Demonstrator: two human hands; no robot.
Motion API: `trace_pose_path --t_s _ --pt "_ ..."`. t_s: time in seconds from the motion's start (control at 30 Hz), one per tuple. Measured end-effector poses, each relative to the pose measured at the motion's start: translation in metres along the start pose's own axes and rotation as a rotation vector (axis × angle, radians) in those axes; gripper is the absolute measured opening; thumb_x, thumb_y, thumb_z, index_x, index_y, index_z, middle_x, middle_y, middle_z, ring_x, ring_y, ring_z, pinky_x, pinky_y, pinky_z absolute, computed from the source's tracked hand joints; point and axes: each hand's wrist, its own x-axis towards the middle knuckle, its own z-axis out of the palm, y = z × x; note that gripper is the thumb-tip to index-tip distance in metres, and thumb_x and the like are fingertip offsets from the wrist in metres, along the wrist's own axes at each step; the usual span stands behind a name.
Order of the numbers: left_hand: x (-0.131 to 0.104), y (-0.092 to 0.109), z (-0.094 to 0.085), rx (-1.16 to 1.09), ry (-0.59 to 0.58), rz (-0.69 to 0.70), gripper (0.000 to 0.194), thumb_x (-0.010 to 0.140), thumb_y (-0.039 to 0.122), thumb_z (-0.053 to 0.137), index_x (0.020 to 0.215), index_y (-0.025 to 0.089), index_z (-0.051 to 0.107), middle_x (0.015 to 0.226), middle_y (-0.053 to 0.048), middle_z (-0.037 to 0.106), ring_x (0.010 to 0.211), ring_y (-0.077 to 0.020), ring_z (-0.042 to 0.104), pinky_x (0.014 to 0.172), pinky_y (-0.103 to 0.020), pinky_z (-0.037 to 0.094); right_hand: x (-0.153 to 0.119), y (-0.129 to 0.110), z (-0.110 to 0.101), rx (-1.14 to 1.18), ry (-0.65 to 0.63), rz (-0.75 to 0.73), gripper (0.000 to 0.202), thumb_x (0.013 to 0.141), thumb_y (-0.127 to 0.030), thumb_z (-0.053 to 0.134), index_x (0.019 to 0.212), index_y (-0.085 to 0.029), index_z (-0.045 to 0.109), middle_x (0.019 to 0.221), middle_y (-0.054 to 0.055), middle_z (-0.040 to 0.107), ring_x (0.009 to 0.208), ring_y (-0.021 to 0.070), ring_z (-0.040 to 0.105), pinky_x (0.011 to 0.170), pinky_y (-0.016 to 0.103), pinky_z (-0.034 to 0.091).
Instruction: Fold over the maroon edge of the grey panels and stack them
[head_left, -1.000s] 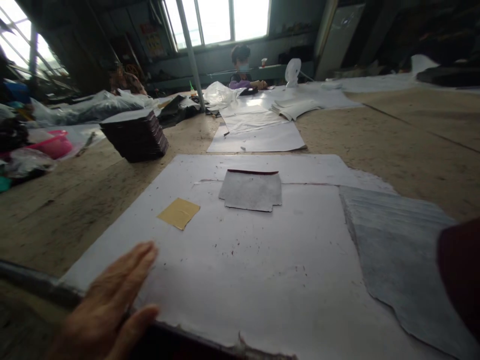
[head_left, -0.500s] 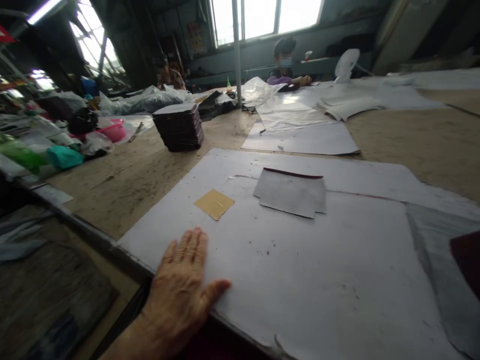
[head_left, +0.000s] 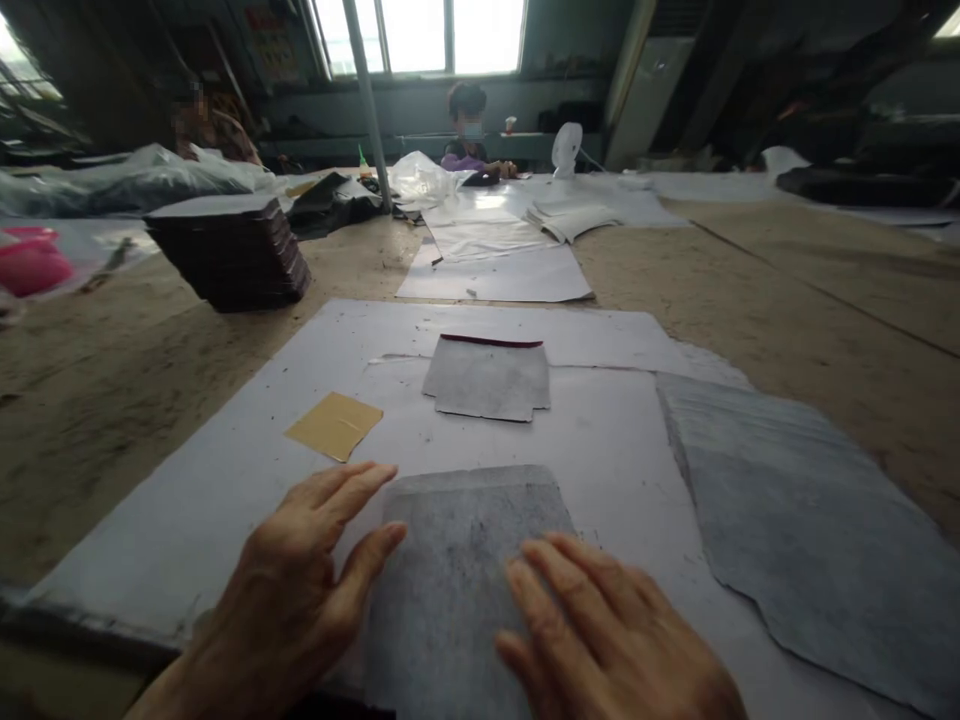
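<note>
A grey rectangular sheet (head_left: 450, 560) lies on white paper (head_left: 622, 470) directly before me; whether it is cloth or leather backing I cannot tell. My left hand (head_left: 292, 570) is at its left edge, fingers stretched out and thumb tip at the sheet's border. Over the sheet's right part rests my right hand (head_left: 600, 630), its fingers extended and lightly bent. Farther off sits a smaller grey piece (head_left: 491, 378) with notched lower corners and a dark red strip along its far edge. A tan square (head_left: 335, 425) lies beyond my left hand.
Larger grey sheets (head_left: 810, 540) lie at the right. A tall stack of dark pieces (head_left: 229, 255) stands at the back left, near a pole (head_left: 367, 110). Across the table sit a masked person (head_left: 469, 140) and a small white fan (head_left: 566, 150). A pink basin (head_left: 34, 262) is far left.
The view has swung to the right. My right hand and the grey rectangular sheet now show in front of me. My left hand has lifted from lying flat and turned toward the sheet.
</note>
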Motion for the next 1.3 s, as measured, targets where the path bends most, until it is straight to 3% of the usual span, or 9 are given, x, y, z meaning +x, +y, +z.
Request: trace_pose_path --t_s 0.13,0.27,0.37,0.57,0.77,0.97,1.03,1.2,1.3 --pt "0.032 0.028 0.018 -0.130 -0.117 0.126 0.028 0.080 0.024 0.052 0.107 0.018 0.054 0.104 -0.006 0.059 0.096 -0.0204 0.055 0.083 -0.041 0.050 -0.015 0.016 0.005 -0.069 -0.040 0.053 0.022 0.089 -0.018 0.047 0.098 -0.011 0.065 0.102 0.012 0.061 0.094 0.0274 0.057 0.074 0.039 0.048" --pt "0.054 0.053 0.034 -0.174 -0.317 0.195 0.029 0.073 0.018 0.053 0.102 0.014 0.056 0.097 -0.008 0.057 0.091 -0.0235 0.050 0.081 -0.046 0.046 -0.021 0.002 0.010 -0.160 0.040 0.049 0.017 0.087 -0.019 0.053 0.095 -0.012 0.066 0.098 0.011 0.063 0.092 0.0255 0.058 0.074 0.035 0.047" --pt "0.063 0.059 0.044 -0.180 -0.397 0.201 0.025 0.072 0.016 0.052 0.096 0.014 0.059 0.093 -0.007 0.056 0.090 -0.0239 0.049 0.081 -0.047 0.043 -0.020 -0.005 0.009 -0.178 0.019 0.071 0.015 0.086 -0.017 0.054 0.094 -0.012 0.066 0.097 0.009 0.063 0.091 0.0236 0.059 0.073 0.033 0.047" --pt "0.063 0.051 0.053 -0.372 -0.313 0.188 0.020 0.072 0.013 0.058 0.090 0.019 0.061 0.084 -0.001 0.057 0.082 -0.0184 0.049 0.076 -0.041 0.042 -0.019 -0.003 0.009 -0.146 0.031 0.070 0.017 0.087 -0.017 0.052 0.094 -0.011 0.065 0.093 0.009 0.063 0.088 0.0224 0.059 0.070 0.032 0.047" --pt "0.056 0.048 0.055 -0.427 -0.190 0.301 0.019 0.077 0.011 0.057 0.093 0.020 0.063 0.079 -0.001 0.054 0.074 -0.0145 0.047 0.067 -0.033 0.041 -0.018 -0.004 0.016 -0.155 0.079 0.077 0.016 0.087 -0.012 0.049 0.089 -0.010 0.065 0.089 0.008 0.064 0.084 0.0206 0.060 0.071 0.031 0.044" --pt "0.053 0.049 0.057 -0.346 -0.076 0.464 0.022 0.080 0.005 0.050 0.091 0.018 0.063 0.077 -0.002 0.056 0.071 -0.0135 0.046 0.066 -0.031 0.036 -0.013 -0.016 0.039 -0.206 0.404 0.248 0.030 0.088 -0.005 0.036 0.074 -0.012 0.062 0.075 0.005 0.064 0.074 0.0184 0.060 0.067 0.032 0.040" --pt "0.052 0.049 0.058 -0.327 -0.067 0.496 0.022 0.081 0.005 0.048 0.092 0.017 0.063 0.078 -0.002 0.057 0.073 -0.0142 0.047 0.068 -0.032 0.035 -0.014 -0.016 0.037 -0.215 0.368 0.230 0.030 0.087 -0.003 0.036 0.075 -0.012 0.061 0.077 0.005 0.065 0.075 0.0183 0.061 0.068 0.032 0.040" --pt "0.052 0.048 0.060 -0.310 -0.075 0.509 0.023 0.081 0.005 0.048 0.100 0.014 0.059 0.081 -0.003 0.058 0.074 -0.0144 0.047 0.069 -0.033 0.035 -0.017 -0.007 0.020 -0.238 0.079 0.084 0.024 0.086 -0.005 0.040 0.087 -0.012 0.063 0.086 0.005 0.066 0.083 0.0191 0.061 0.069 0.032 0.042" --pt "0.052 0.048 0.060 -0.303 -0.097 0.482 0.029 0.080 0.004 0.046 0.106 0.014 0.056 0.080 -0.003 0.057 0.073 -0.0147 0.047 0.066 -0.032 0.034 -0.016 -0.009 0.024 -0.242 0.173 0.121 0.025 0.085 -0.004 0.039 0.082 -0.012 0.062 0.081 0.004 0.065 0.078 0.0181 0.061 0.066 0.031 0.042"
